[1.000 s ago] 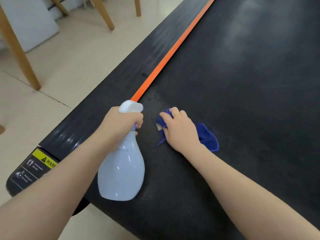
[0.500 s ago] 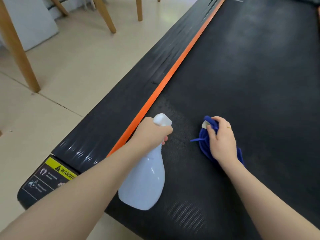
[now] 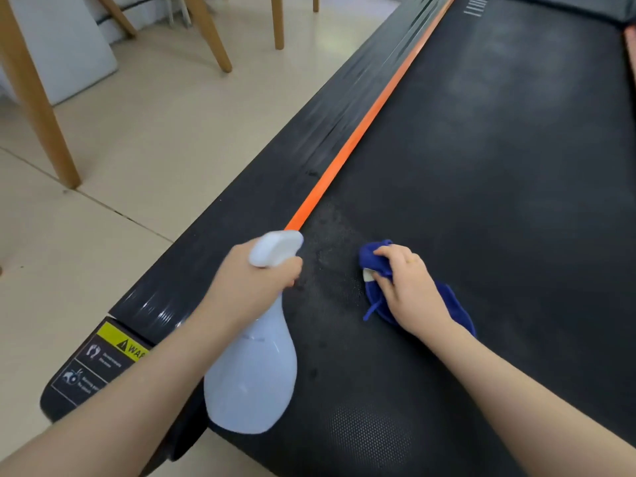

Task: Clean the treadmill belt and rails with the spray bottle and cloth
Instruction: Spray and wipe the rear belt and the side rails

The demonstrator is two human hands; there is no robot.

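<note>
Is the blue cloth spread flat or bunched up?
Bunched. The blue cloth sits crumpled under the right hand on the treadmill belt, folds and a loose string showing.

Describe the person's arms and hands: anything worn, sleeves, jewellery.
Both forearms are bare, with no sleeves in view. The right hand seems to wear a thin ring on one finger. The left hand shows no ring, watch or glove.
</note>
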